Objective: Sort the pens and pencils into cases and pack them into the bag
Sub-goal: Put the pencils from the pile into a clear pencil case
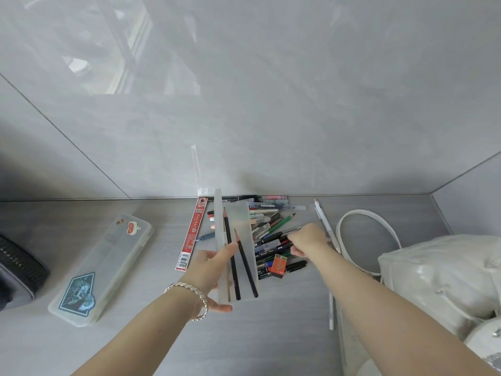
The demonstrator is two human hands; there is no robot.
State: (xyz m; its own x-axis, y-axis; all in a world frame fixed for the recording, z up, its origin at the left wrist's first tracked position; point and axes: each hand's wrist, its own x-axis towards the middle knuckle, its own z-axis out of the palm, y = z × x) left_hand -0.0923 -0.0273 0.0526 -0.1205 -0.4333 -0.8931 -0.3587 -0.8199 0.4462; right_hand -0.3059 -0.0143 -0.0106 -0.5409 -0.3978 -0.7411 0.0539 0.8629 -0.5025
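The job is at the sorting part. The left hand holds up a clear case that is open, with the thumb lying on the inside and the other fingers curled under it. Two dark pencils lie in this case, tips pointing away from the person. The right hand is down on the pile of pens and pencils, which lies on the bench just beside the clear case. Its fingers are curled into the pile and seem to close on one thin stick, but the hand is blurry, so I cannot tell if they pinch it. A green pencil shows in the pile, and so does a small orange box. A second case with stickers lies shut on the bench, far to the left. The white bag sits at the right, well apart from both cases. I think the next move is to pick out one pencil, not a pen, lift it free of the others and lay it beside the two dark ones. Most of the pile is not sorted yet, and nothing looks packed in the bag.
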